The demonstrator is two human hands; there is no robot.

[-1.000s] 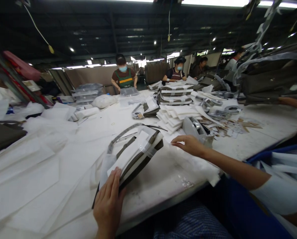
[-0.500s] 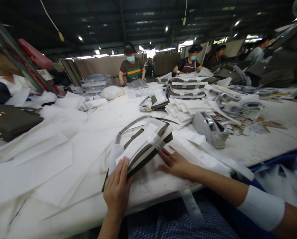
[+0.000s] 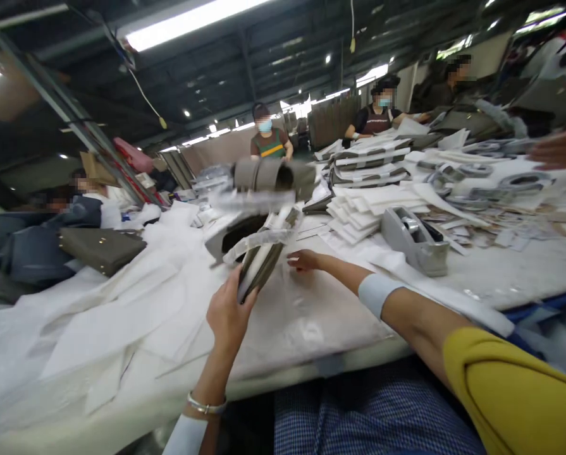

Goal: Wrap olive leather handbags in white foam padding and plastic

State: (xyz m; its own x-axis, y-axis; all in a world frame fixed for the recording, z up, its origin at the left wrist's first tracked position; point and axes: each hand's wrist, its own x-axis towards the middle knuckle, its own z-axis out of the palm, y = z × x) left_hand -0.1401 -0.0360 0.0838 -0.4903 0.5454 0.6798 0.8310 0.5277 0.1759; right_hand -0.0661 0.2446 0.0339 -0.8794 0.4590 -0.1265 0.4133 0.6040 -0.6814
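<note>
Over the near part of the desk [image 3: 339,316], a dark bag [image 3: 269,266] layered with white padding [image 3: 255,273] is held tilted, its near end clamped between the thumb and fingers of the left hand [image 3: 228,309]. It is judged light and soft-sided, firmer where it is layered, and prone to slide if pinched shallowly; a hold is best taken across the full thickness at the ends, clear of the pale strap [image 3: 257,242]. The right hand [image 3: 305,260] is poised just beside it, fingers loosely bent, with nothing seen in its grasp; whether contact is made cannot be told. Beyond, a dark bundle [image 3: 254,174] is blurred. To the right, a tape dispenser [image 3: 425,253] is set near stacked white sheets [image 3: 358,208].
</note>
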